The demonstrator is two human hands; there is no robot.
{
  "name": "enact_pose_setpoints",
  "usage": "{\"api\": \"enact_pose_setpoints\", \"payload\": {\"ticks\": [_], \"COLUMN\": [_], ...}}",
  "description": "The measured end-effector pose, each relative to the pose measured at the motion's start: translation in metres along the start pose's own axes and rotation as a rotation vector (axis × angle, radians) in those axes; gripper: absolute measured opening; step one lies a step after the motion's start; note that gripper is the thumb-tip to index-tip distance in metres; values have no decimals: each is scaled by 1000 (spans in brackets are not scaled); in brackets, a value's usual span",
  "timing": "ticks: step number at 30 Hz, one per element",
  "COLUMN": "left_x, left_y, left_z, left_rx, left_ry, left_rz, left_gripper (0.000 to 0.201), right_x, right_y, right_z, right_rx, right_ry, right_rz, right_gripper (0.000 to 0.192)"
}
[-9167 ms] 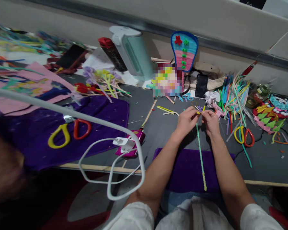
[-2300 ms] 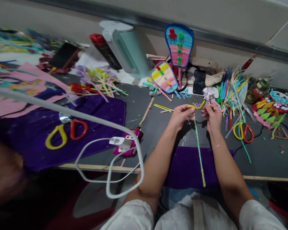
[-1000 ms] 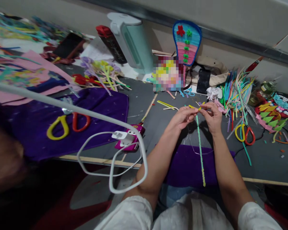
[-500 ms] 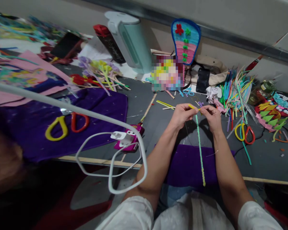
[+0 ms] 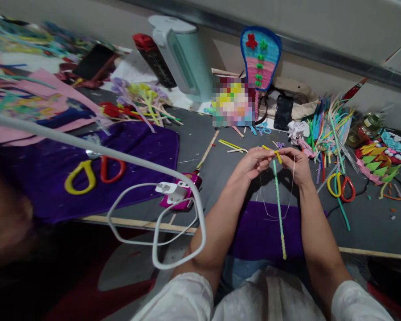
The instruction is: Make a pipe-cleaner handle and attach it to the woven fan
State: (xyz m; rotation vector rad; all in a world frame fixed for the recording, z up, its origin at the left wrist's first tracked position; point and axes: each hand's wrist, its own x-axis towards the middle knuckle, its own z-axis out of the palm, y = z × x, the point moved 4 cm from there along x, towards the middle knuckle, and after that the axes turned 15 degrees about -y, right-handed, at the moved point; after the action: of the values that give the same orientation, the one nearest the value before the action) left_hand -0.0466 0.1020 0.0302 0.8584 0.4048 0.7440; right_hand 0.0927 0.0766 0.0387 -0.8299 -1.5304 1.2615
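Just above the middle of the table, my left hand [image 5: 255, 163] pinches a short yellow pipe cleaner [image 5: 278, 157]. My right hand [image 5: 298, 164] closes its fingertips on the same piece from the other side. From between the hands a long twisted pipe cleaner stem [image 5: 278, 196] hangs down toward my lap, mint green with a yellowish lower end. A thin wire or thread [image 5: 270, 217] loops below, running from the right fingers round toward the left hand. Behind the stem lies a purple cloth [image 5: 254, 227] at the table edge.
Scissors [image 5: 341, 186] lie right of my forearm; another pair [image 5: 80, 178] rests on a purple cloth at left. A white cable [image 5: 200, 209] crosses near my left elbow from a charger. Pipe cleaners [image 5: 330, 129], a pitcher [image 5: 190, 58] and jars stand behind. A blurred person sits left.
My right hand has shifted slightly right, and more of the yellow pipe cleaner shows between the fingers. The thin wire now hangs in a wide loop below the hands.
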Motion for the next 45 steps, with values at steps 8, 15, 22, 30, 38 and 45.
{"api": "enact_pose_setpoints", "payload": {"ticks": [8,15,22,30,38,45], "left_x": [1,-2,-6,-7,-2,-2], "left_y": [-4,0,8,9,3,-4], "left_z": [3,7,16,13,2,-1], "left_rx": [-26,145,466,457,33,-140], "left_ry": [-53,30,193,141,47,71], "left_rz": [-70,49,252,175,11,-122], "left_gripper": [26,28,23,18,20,15], "right_x": [3,1,2,3,2,1], "right_y": [-5,-5,6,8,2,-6], "right_z": [0,1,5,5,2,3], "right_rx": [-182,-126,199,240,102,-2], "right_ry": [48,135,197,216,192,164], "right_rz": [-119,-7,152,178,76,38], "right_gripper": [15,25,29,28,26,28]}}
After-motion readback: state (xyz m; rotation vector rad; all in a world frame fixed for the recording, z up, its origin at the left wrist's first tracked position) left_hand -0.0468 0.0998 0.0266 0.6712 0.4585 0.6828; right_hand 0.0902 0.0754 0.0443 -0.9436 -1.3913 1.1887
